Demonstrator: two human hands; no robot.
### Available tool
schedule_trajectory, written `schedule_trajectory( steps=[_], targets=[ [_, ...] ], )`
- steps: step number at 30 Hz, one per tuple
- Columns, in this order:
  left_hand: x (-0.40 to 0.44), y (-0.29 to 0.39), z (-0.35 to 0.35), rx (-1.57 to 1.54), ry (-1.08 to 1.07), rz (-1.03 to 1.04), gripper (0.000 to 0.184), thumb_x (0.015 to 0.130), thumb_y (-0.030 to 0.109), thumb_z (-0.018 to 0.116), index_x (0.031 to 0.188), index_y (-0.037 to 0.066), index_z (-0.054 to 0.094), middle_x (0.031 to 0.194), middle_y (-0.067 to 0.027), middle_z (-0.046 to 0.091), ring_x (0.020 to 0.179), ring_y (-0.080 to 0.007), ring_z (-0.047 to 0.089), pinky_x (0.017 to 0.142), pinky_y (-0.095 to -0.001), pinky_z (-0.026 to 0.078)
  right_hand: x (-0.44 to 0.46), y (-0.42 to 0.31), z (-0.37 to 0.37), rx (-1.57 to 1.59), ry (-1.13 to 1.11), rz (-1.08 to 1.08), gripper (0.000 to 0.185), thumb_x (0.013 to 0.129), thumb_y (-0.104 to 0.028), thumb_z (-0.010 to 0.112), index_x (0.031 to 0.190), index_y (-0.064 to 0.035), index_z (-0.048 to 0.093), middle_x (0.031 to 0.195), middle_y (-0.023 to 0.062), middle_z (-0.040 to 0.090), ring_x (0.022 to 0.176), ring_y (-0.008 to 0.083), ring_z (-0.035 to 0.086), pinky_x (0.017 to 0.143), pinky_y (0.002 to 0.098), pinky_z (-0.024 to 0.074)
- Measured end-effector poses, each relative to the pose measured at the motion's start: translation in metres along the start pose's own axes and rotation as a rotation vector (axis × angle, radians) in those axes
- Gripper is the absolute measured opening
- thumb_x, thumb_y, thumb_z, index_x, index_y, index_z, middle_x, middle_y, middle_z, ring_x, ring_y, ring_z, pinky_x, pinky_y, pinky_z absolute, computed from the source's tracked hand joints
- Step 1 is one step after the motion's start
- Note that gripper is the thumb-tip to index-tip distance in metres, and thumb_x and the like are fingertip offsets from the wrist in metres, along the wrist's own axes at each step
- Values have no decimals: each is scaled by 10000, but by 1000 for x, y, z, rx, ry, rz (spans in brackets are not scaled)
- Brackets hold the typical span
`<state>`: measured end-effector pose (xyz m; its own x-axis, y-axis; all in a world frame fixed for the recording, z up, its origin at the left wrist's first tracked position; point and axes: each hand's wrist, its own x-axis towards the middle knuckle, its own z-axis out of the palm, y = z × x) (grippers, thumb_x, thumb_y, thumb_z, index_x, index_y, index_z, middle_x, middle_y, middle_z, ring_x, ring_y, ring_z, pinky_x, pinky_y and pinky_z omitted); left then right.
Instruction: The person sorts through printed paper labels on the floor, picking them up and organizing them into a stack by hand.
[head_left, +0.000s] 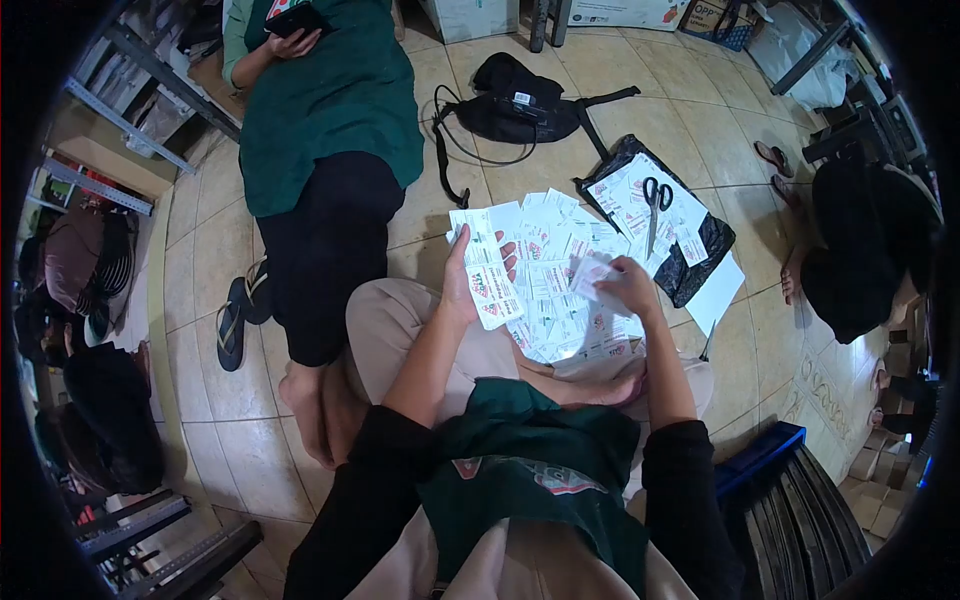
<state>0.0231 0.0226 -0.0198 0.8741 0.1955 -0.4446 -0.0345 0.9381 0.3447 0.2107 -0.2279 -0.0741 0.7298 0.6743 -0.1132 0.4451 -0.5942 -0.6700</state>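
My left hand (462, 283) grips a long strip of printed paper (489, 285), white with red and green print. Its thumb lies at the left edge and fingertips show along the right side. In my right hand (634, 287) a small printed paper slip (593, 276) is pinched between thumb and fingers. Below both hands, a loose heap of similar printed slips (556, 318) spreads over the floor in front of my crossed legs. Black-handled scissors (654, 212) rest on more printed sheets (620, 199), which lie on a black plastic bag (712, 262).
A black waist bag (510, 104) with straps and a cable lies ahead on the tiled floor (430, 215). To the left, another person in a green apron (330, 110) sits holding a dark phone (297, 20). Flip-flops (231, 325) are nearby. Black slatted items (800, 515) stand at right.
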Motion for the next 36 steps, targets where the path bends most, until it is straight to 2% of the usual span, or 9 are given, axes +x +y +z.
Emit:
schedule_trajectory(
  steps=[4,7,15,17,22,29,32,34,36],
  targets=[
    [2,-1,-2,-16,9,-7,636,817,583,511,1137,34,485,984,-119,532,824,-213,554,720,-352,477,9,-8,27,-82,-103,-40,427,592,-240,802,897,-8,615,910,145,557,830,298,571,730,352,469],
    [1,1,-2,-19,16,0,634,810,583,522,1130,36,492,978,-117,537,824,-213,556,719,-349,477,11,-9,43,-169,-56,150,473,600,-299,797,892,14,594,885,184,551,809,312,569,724,368,470],
    [2,1,1,-1,41,-11,614,807,583,527,1124,60,476,960,-118,558,816,-204,565,693,-338,479,-3,-16,63,-158,98,106,443,674,-290,744,913,42,573,853,211,537,757,369,564,698,418,474],
    [3,0,-1,4,25,-6,636,804,588,525,1128,41,501,978,-116,544,824,-210,559,722,-356,477,-2,-24,78,-38,16,374,482,678,-301,732,1004,2,548,1037,239,487,880,405,565,759,458,480],
    [1,2,-4,-11,40,1,634,806,583,525,1130,39,494,977,-118,546,823,-212,560,718,-356,478,-24,-76,105,-198,244,347,510,621,-275,784,997,-55,518,1077,155,440,1019,337,462,782,466,452],
    [2,1,1,12,43,3,614,807,589,522,1127,67,479,947,-107,564,796,-199,561,691,-333,471,-23,-77,113,32,331,463,479,606,-193,790,980,-59,523,958,163,572,885,372,565,775,439,454],
    [1,1,-3,-10,47,9,619,813,577,522,1119,40,490,982,-120,549,817,-215,565,708,-356,483,-14,-54,98,37,108,312,394,658,-223,764,917,-12,555,871,199,620,810,345,611,706,400,473],
    [0,2,-5,-20,55,13,619,811,578,524,1116,40,490,983,-120,548,816,-214,565,707,-355,483,-7,-45,65,399,108,444,408,720,-286,735,879,53,573,823,197,624,736,260,618,610,342,473],
    [0,2,-4,-27,52,6,618,810,579,526,1113,41,490,985,-120,547,814,-213,565,706,-353,483,6,6,61,571,432,459,469,765,-315,709,916,104,564,806,160,626,696,185,599,558,298,459]
  ],
)
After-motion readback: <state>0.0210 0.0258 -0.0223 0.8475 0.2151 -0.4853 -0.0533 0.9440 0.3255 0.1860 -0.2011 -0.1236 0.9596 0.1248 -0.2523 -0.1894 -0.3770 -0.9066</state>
